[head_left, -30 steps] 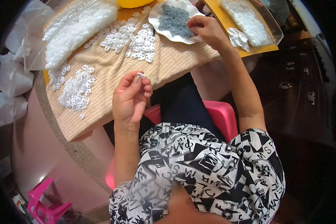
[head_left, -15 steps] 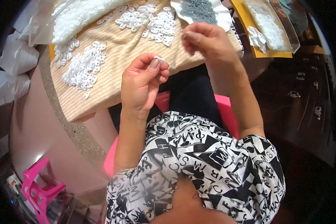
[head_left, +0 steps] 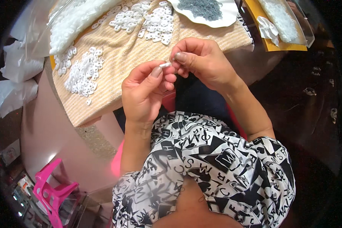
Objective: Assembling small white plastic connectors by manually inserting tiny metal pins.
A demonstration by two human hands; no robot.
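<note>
Between thumb and forefinger, my left hand point(head_left: 142, 91) pinches a small white plastic piece point(head_left: 165, 65), turned edge-on. My right hand point(head_left: 203, 62) is closed in a pinch right beside it, fingertips almost touching the piece. Whatever sits in that pinch is too small to make out. Beyond my right hand, a white wavy-edged plate point(head_left: 228, 18) holds a heap of thin grey metal-looking pins point(head_left: 203, 9). Loose white plastic pieces with holes lie in a pile point(head_left: 83, 74) to the left and in another pile point(head_left: 157, 24) farther back.
A striped beige cloth point(head_left: 114, 68) covers the work surface. At the back left stands a clear bin of white pieces point(head_left: 74, 28). A clear tray point(head_left: 281, 22) and crumpled white paper point(head_left: 268, 30) rest on yellow card at right. A pink stool point(head_left: 51, 190) stands lower left.
My right hand has come down and left from near the plate to meet my left hand. The left hand still pinches the white piece. The whole view has shifted slightly.
</note>
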